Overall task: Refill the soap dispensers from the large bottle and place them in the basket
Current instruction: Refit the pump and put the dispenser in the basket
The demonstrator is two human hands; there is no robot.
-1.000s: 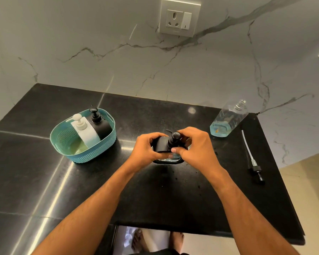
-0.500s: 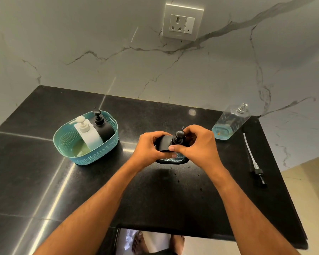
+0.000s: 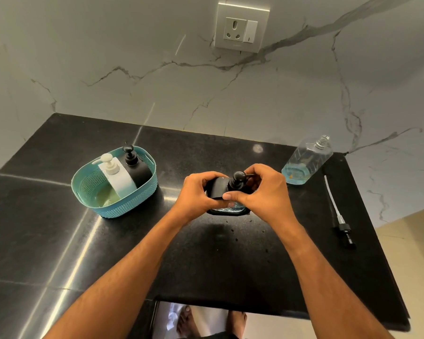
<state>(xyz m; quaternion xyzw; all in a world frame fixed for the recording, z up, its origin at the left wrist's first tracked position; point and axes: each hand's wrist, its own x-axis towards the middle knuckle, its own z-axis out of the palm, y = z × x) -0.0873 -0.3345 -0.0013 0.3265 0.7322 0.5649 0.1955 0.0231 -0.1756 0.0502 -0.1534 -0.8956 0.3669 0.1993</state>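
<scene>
**Both hands on the black dispenser at mid-counter**

I see the left hand (image 3: pixel 196 194) wrapped around the left side of a black soap dispenser (image 3: pixel 217 190) that stands on the black counter (image 3: pixel 59 241), fingers curled over its shoulder. The right hand (image 3: pixel 267 192) is closed around the pump head (image 3: pixel 238 178), thumb laid across the front below the collar, fingers curled behind the nozzle. Blue liquid shows through the dispenser's base beneath the hands.

To the left, well apart, sits the teal basket (image 3: pixel 132 206). Inside it a white dispenser (image 3: pixel 116 176) and a second black dispenser (image 3: pixel 136 165) stand side by side, touching, both leaning toward the back wall.

To the right, the large clear bottle (image 3: pixel 306 162) stands uncapped near the counter's far edge, with a shallow layer of blue soap at the bottom. Its pump with the long white tube (image 3: pixel 338 211) lies flat on the counter just beside it, toward me.

A wall socket (image 3: pixel 241 30) is set in the marble backsplash above.
</scene>
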